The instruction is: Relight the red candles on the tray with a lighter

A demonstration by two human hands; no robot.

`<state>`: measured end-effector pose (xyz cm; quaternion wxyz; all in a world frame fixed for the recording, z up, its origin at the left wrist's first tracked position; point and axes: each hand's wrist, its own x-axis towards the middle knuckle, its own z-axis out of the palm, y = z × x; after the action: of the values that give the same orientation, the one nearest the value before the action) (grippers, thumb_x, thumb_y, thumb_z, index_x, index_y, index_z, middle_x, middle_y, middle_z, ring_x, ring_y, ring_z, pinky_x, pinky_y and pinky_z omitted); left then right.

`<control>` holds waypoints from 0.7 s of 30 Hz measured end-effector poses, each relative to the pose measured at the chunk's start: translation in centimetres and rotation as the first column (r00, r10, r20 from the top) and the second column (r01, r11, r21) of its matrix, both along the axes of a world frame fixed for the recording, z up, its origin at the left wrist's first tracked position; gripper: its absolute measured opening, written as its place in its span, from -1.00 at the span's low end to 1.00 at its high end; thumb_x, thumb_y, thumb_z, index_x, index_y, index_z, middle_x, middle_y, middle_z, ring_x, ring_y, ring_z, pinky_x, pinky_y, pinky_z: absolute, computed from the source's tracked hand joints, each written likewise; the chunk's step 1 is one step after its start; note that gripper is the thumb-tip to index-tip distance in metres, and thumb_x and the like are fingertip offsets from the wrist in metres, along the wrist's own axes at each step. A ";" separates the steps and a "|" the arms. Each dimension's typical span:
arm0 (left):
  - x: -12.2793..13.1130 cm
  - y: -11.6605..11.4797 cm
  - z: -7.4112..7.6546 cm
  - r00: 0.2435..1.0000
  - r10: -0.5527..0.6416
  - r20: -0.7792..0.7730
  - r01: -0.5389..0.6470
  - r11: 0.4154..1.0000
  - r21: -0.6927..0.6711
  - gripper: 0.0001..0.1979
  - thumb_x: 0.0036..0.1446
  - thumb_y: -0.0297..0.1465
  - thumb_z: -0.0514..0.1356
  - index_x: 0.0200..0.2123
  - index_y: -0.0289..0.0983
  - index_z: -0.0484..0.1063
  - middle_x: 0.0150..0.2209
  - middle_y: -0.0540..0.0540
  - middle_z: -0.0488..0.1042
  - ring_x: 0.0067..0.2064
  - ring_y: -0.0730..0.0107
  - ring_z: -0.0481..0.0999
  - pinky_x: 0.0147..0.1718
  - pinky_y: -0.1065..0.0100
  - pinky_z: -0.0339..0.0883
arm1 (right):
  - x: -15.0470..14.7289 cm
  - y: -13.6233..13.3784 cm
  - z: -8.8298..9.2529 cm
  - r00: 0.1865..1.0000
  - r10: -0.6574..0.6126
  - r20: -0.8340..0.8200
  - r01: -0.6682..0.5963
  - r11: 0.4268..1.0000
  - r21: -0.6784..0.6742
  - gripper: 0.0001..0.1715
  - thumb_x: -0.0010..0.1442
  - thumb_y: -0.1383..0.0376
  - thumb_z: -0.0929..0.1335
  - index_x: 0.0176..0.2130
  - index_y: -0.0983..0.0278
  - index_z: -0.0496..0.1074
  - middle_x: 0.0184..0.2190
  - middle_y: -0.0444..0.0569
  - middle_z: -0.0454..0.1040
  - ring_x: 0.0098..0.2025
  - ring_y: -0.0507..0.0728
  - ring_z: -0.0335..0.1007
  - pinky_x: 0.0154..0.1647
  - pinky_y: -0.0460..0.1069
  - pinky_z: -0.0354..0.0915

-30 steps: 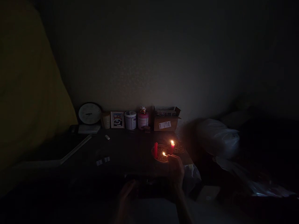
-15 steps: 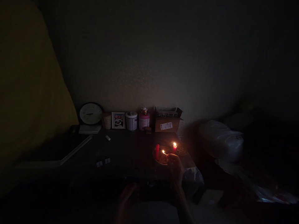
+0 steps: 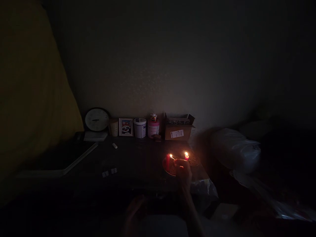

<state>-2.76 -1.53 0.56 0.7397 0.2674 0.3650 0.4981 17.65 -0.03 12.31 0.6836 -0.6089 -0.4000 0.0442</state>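
My right hand [image 3: 183, 170] is closed on a thin match [image 3: 173, 159], whose tip burns. Its flame is beside the top of a red candle [image 3: 168, 161] standing upright on a round plate [image 3: 170, 173]. I cannot tell whether that candle's wick has caught. A second red candle [image 3: 187, 157] burns just beyond my right hand, to the right. My left hand [image 3: 135, 203] is low in front of the table edge, dim and blurred, and its fingers cannot be made out.
On the dark table [image 3: 138, 161] stand a round clock [image 3: 96, 119], a framed panda picture [image 3: 126, 127], a white tin [image 3: 140, 128], a pink tin [image 3: 153, 129] with a figurine, and an open cardboard box [image 3: 179, 131]. A plastic bag [image 3: 235, 148] bulges at the right.
My right hand has moved the burning match slightly left and up, bringing its flame close to the top of the left candle. The left hand stays low.
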 end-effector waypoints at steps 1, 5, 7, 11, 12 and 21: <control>0.0 0.1 0.0 1.000 0.013 -0.001 -0.013 1.000 -0.016 -0.54 -0.29 -0.14 0.43 -0.27 -0.22 0.56 -0.12 -0.20 0.54 0.02 -0.10 0.41 -0.11 0.17 0.39 | 0.0 0.2 0.1 1.000 0.001 -0.011 -0.001 1.000 -0.006 -0.66 0.03 0.07 0.30 -0.37 0.29 0.43 -0.34 0.01 0.48 -0.41 0.08 0.37 -0.44 -0.06 0.33; 0.2 0.4 -1.2 0.997 0.074 -0.005 -0.075 0.997 -0.036 -0.60 -0.30 -0.15 0.42 -0.32 -0.18 0.57 -0.10 -0.18 0.53 0.10 -0.14 0.34 -0.07 0.15 0.38 | 0.0 0.8 0.1 0.999 -0.012 -0.046 0.011 0.999 -0.038 -0.65 0.00 0.06 0.31 -0.40 0.29 0.44 -0.37 0.01 0.47 -0.42 0.10 0.38 -0.47 -0.06 0.33; 0.2 0.4 -1.9 0.997 0.075 0.009 -0.075 0.997 -0.030 -0.60 -0.28 -0.13 0.41 -0.30 -0.15 0.58 -0.09 -0.15 0.53 0.10 -0.12 0.35 -0.05 0.14 0.37 | 0.1 1.0 0.1 0.998 -0.013 -0.056 0.010 0.999 -0.050 -0.65 -0.02 0.06 0.31 -0.39 0.30 0.45 -0.37 0.01 0.47 -0.43 0.10 0.38 -0.48 -0.06 0.32; 0.0 0.3 -2.4 0.997 0.078 0.026 -0.078 0.997 -0.005 -0.60 -0.29 -0.13 0.41 -0.31 -0.14 0.59 -0.10 -0.13 0.54 0.07 -0.10 0.38 -0.02 0.16 0.35 | 0.2 1.3 0.2 0.997 -0.003 -0.077 -0.002 0.998 -0.070 -0.62 -0.03 0.04 0.31 -0.37 0.29 0.46 -0.32 0.03 0.49 -0.40 0.12 0.40 -0.46 -0.05 0.33; 0.0 0.3 -2.4 0.996 0.079 0.029 -0.079 0.997 0.005 -0.59 -0.29 -0.12 0.40 -0.31 -0.14 0.59 -0.09 -0.14 0.54 0.07 -0.11 0.37 -0.02 0.16 0.35 | 0.2 1.4 0.2 0.997 -0.001 -0.084 -0.005 0.997 -0.077 -0.61 -0.02 0.03 0.31 -0.36 0.29 0.46 -0.31 0.04 0.50 -0.38 0.13 0.41 -0.46 -0.05 0.32; -0.3 0.1 -2.1 0.997 0.082 0.007 -0.083 0.996 0.045 -0.61 -0.25 -0.08 0.36 -0.31 -0.14 0.60 -0.06 -0.16 0.52 0.09 -0.15 0.34 0.03 0.12 0.31 | -0.2 1.8 0.6 0.993 -0.001 -0.115 -0.013 0.992 -0.123 -0.54 -0.03 -0.05 0.32 -0.37 0.29 0.44 -0.34 0.02 0.47 -0.40 0.11 0.40 -0.51 -0.07 0.31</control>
<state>-3.01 -1.45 -1.56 0.7132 0.2674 0.3624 0.5371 17.43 1.76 12.89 0.6666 -0.6452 -0.3581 0.1058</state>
